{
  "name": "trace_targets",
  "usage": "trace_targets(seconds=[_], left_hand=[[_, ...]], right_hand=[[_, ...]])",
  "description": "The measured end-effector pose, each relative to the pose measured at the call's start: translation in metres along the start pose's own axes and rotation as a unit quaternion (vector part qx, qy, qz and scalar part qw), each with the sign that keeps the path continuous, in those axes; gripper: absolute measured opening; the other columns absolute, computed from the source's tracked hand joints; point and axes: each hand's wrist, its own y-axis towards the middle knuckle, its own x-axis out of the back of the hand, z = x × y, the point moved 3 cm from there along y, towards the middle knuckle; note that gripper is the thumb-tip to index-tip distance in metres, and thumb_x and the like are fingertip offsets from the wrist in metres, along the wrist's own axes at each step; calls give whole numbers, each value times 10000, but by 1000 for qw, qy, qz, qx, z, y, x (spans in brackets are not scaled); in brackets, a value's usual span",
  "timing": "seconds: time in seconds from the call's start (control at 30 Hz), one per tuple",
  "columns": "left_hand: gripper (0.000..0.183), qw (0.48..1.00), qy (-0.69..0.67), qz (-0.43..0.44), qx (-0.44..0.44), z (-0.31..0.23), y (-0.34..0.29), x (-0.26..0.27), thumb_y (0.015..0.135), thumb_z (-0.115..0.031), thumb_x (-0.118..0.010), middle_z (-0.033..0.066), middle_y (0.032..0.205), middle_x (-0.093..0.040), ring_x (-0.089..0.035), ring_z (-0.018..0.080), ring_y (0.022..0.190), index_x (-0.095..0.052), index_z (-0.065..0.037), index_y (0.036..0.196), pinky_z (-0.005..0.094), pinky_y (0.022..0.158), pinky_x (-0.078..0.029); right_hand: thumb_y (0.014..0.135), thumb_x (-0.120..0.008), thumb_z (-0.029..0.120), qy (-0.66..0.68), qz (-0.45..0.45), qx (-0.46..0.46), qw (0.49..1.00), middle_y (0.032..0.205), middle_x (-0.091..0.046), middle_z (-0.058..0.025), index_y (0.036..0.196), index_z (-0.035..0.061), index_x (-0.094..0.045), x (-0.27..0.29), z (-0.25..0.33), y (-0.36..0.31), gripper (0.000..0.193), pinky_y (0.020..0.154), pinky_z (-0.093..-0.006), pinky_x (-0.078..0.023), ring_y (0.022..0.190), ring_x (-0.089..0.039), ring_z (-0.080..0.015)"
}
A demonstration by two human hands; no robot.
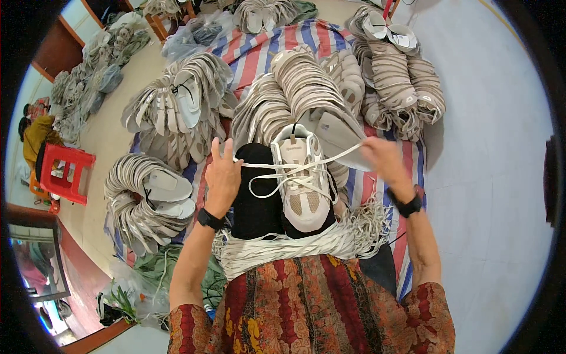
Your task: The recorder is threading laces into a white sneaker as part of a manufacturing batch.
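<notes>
A beige and white lace-up sneaker (302,203) lies in front of me, toe toward me, on my lap. Its flat cream shoelace (337,156) is partly threaded, with a loose loop to the left. Left of the shoe, my left hand (221,183) pinches one lace end, two fingers raised. My right hand (386,165), farther out on the right, closes on the other end, so the lace stretches across the shoe's tongue. Black cloth (253,200) is beside and beneath the shoe. A thick bundle of cream shoelaces (283,251) crosses my lap.
Stacked, nested shoe uppers (312,79) stand just beyond the shoe. More bundles (147,200) are on the left and others (395,76) at the right, on a striped sheet (259,50). A red stool (66,173) stands far left.
</notes>
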Motion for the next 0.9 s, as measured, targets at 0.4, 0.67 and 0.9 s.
trace_targets(seconds=[0.4, 0.67, 0.9], left_hand=[[67, 954, -185, 143, -185, -53, -19, -24, 736, -13, -500, 146, 682, -528, -516, 338, 639, -484, -31, 799, 387, 569, -409], [57, 879, -400, 257, 43, -58, -15, -32, 785, -2, -503, 31, 608, -530, -543, 106, 559, -485, -19, 734, 233, 504, -463], [103, 621, -646, 355, 268, -51, -23, -28, 818, -33, -522, 36, 788, -558, -545, 99, 650, -474, -41, 910, 222, 595, -475]], right_hand=[[692, -533, 67, -78, 15, 220, 972, 678, -478, -88, 741, 56, -488, -75, 73, 8, 67, 497, -368, -424, 588, -528, -272], [659, -543, 69, -180, -123, 31, 976, 775, -522, -92, 818, 50, -537, 1, 5, 29, 161, 631, -388, -425, 769, -517, -272], [629, -584, 71, -40, -17, 237, 971, 958, -490, -91, 899, 43, -545, -65, 75, 11, 275, 781, -377, -391, 945, -462, -260]])
